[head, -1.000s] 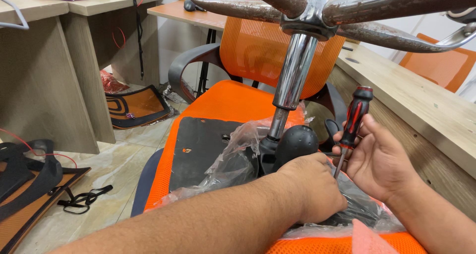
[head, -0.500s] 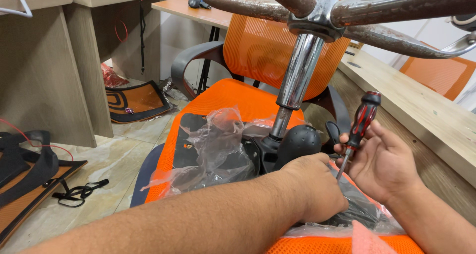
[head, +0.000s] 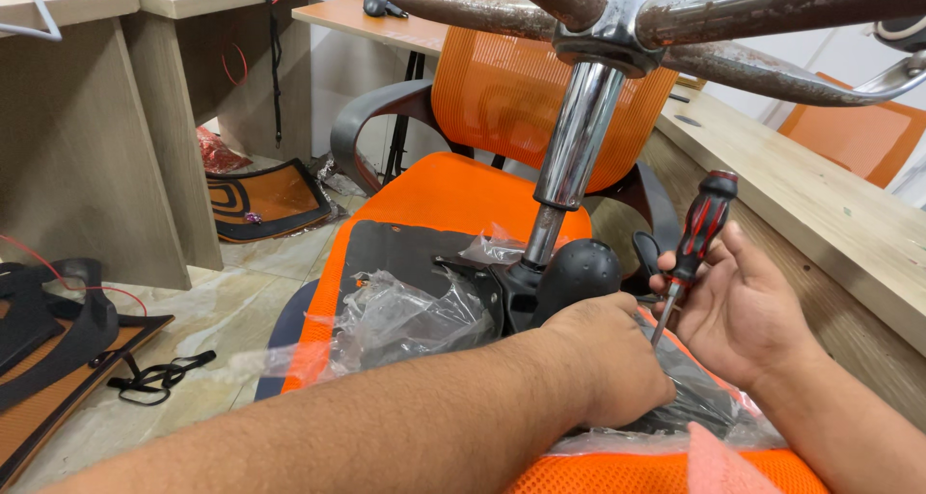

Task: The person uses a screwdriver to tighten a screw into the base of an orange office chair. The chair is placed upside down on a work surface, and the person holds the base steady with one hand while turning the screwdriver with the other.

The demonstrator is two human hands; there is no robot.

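Observation:
An orange office chair seat [head: 453, 190] lies upside down, its black underside plate [head: 395, 253] up. A chrome gas-lift column [head: 574, 151] rises from the black mechanism [head: 569, 272] to a worn metal star base [head: 752, 16]. My left hand [head: 612, 359] reaches across and presses down on the mechanism, its fingers hidden among clear plastic wrap [head: 405, 315]. Just to the right, my right hand [head: 738, 311] holds a red-and-black screwdriver [head: 696, 238], tip pointing down beside the left hand.
A wooden desk [head: 830, 205] runs along the right. An upright orange mesh chair back [head: 511, 79] stands behind. More wooden desks [head: 106, 118] are at the left, with black and orange chair parts [head: 265, 200] and straps [head: 154, 373] on the tiled floor.
My right hand has lowered a little with the screwdriver. The plastic wrap has shifted around the mechanism. My left hand stays on the mechanism.

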